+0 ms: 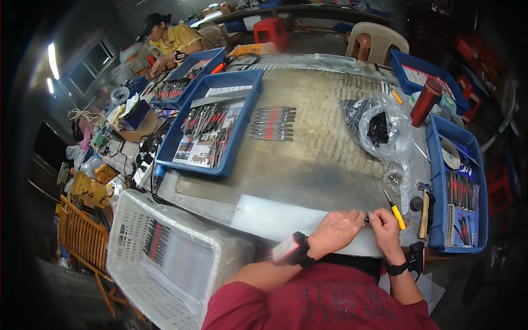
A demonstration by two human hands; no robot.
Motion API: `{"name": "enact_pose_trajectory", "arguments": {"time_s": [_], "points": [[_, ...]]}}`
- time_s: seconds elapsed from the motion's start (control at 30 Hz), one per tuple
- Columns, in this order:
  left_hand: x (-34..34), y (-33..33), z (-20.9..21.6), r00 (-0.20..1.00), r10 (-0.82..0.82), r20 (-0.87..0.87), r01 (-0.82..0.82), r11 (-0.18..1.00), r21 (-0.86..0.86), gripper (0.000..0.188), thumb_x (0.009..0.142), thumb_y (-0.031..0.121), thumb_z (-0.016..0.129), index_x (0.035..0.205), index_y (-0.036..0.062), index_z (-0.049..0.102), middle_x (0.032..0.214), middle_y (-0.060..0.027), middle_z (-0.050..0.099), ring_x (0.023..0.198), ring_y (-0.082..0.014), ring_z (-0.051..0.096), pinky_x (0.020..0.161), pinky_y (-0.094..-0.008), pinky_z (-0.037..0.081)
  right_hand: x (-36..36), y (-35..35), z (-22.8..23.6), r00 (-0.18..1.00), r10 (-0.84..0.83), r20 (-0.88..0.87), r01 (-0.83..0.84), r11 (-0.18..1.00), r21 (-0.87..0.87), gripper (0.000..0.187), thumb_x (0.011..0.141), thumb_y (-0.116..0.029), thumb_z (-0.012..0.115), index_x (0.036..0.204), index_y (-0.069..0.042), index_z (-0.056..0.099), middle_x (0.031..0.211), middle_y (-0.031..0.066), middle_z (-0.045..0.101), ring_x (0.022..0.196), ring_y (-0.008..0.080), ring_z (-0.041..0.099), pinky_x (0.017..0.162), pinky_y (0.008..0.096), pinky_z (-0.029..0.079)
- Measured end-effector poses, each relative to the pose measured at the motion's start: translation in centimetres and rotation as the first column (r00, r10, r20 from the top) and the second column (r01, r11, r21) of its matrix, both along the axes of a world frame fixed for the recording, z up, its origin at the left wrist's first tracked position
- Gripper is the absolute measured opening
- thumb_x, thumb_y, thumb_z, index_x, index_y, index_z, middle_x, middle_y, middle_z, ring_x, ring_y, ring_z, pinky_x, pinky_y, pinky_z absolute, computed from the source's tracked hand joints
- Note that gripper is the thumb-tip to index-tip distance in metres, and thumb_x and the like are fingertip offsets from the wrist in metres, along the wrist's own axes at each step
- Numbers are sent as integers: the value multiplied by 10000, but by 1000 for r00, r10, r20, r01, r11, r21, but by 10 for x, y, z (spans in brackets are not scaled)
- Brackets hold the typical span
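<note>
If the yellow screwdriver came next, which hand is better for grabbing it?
Probably the right hand: it's beside the yellow screwdriver. The left hand is farther away, beyond the right. Both hands' fingertips seem busy at a small dark piece.

Rows of dark letters run upside down across a maroon shirt [346,301]. Pale lettering marks a blue sheet [466,167] in the right-hand tray [438,198]. Print on a wrist device's white label [285,251] and a left-hand tray's [253,91] picture sheets [190,147] is too small to read.
</note>
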State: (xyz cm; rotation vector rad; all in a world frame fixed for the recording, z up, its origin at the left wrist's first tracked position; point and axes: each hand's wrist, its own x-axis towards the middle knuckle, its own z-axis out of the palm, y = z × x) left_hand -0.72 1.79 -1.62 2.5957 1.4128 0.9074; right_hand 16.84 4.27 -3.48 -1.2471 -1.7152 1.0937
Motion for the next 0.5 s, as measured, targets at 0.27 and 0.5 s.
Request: {"name": "enact_pose_trajectory", "arguments": {"time_s": [0.27,0.5], "points": [[-23,16,-3,999,13,44,-12,999,-39,114,814,151,614,811,58,546,708,-95,576,636,-272,612,541,-378,489,-5,-4,-8,994,-98,48,92,990,108,274,920,-181,575,1113,14,576,661,-26,467,618,66,417,571,229,371],[-101,73,-12,898,433,-80,-433,901,17,120,855,192,591,854,78,553,712,-141,606,620,-326,612,538,-430,479,-2,-4,-18,996,-91,27,87,990,110,421,888,-144,570,1268,9,475,738,62,581,654,141,537,615,276,441]]}}
